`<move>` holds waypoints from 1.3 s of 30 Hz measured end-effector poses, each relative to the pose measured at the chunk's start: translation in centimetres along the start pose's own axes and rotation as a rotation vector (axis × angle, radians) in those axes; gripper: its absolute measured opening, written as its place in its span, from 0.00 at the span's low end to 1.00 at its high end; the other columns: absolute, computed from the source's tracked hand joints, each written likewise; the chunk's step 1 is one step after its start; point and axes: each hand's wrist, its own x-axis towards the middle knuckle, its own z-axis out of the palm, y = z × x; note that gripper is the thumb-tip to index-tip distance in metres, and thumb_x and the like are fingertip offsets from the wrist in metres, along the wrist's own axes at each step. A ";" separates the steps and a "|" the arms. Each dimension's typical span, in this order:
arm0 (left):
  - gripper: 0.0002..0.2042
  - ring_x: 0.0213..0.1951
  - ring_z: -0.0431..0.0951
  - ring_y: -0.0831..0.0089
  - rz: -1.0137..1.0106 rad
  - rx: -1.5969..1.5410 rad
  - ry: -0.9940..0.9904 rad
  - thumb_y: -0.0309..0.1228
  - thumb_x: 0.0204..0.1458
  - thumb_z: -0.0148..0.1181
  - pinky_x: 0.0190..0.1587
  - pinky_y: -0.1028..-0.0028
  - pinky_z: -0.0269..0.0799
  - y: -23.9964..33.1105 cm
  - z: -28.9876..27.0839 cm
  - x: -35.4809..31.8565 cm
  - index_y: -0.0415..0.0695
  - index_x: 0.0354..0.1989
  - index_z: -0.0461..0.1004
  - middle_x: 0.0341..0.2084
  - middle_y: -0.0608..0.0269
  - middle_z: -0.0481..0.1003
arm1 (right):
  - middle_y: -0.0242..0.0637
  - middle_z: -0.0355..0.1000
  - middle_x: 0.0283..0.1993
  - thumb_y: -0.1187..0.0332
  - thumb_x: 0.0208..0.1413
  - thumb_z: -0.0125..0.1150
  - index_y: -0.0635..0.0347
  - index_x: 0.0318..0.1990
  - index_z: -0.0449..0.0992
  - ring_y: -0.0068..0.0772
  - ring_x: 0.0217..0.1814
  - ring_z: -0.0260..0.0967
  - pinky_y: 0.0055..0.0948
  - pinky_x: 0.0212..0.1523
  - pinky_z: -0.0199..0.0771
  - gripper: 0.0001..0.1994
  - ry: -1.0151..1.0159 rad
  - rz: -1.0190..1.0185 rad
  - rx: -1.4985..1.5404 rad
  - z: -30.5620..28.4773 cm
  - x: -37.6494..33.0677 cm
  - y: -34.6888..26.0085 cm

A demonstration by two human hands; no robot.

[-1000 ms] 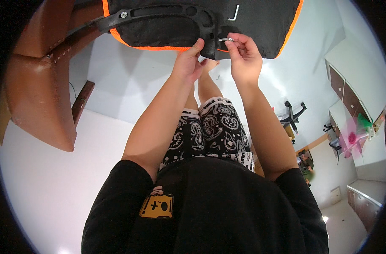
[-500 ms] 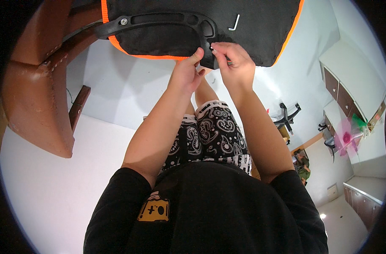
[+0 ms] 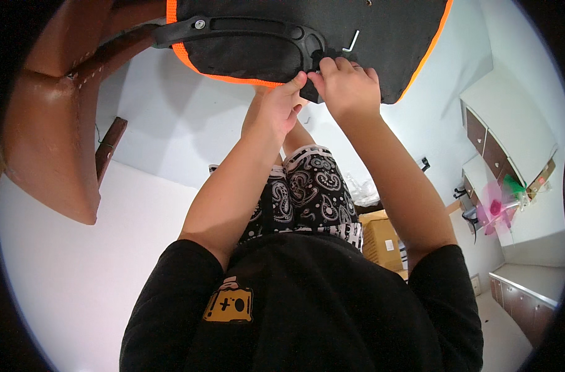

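While both arms reach to the far edge of the view, the left hand [image 3: 279, 108] and right hand [image 3: 344, 87] meet at the near rim of a black fabric panel with orange piping [image 3: 394, 37] that spans the top of the scene. Its long axis runs left to right, and a long black plastic bracket [image 3: 245, 28] lies along it the same way, a screw at its left end. The left hand's thumb and forefinger are pinched together on the panel's edge; the right hand's fingers are curled shut over a small dark part [image 3: 310, 93] right beside them, just under a small silver L-shaped key [image 3: 353, 42] that sticks up from the fabric. At the far left stands a brown wooden chair [image 3: 53, 142]. Lower right, past the patterned shorts [image 3: 307, 192], a brown cardboard box [image 3: 381, 239] with a small white label sits on the floor; what it contains cannot be seen. A pink fan [image 3: 496, 208] stands near the wooden cabinets [image 3: 490, 146] at the right.
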 end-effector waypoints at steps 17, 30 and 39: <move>0.27 0.62 0.54 0.72 -0.033 -0.066 -0.076 0.44 0.48 0.63 0.57 0.61 0.43 -0.7 -1.6 -1.5 0.48 0.55 0.66 0.55 0.69 0.66 | 0.42 0.75 0.29 0.56 0.59 0.43 0.58 0.30 0.73 0.44 0.29 0.75 0.47 0.36 0.69 0.17 -0.610 0.000 -0.224 -3.0 1.0 -4.1; 0.29 0.58 0.63 0.69 0.138 -0.108 0.011 0.29 0.45 0.67 0.61 0.71 0.50 -1.8 -2.6 -1.0 0.38 0.56 0.64 0.54 0.59 0.68 | 0.35 0.66 0.43 0.64 0.50 0.60 0.45 0.44 0.71 0.41 0.47 0.68 0.40 0.44 0.69 0.13 -0.155 -0.284 -0.214 -2.1 1.2 3.8; 0.19 0.43 0.66 0.87 0.262 -0.197 0.018 0.42 0.48 0.64 0.37 0.80 0.57 -3.2 -3.6 0.1 0.52 0.47 0.70 0.41 0.80 0.72 | 0.30 0.70 0.40 0.62 0.44 0.63 0.45 0.33 0.75 0.36 0.47 0.68 0.39 0.48 0.65 0.07 0.142 -0.705 0.119 -1.2 3.2 3.7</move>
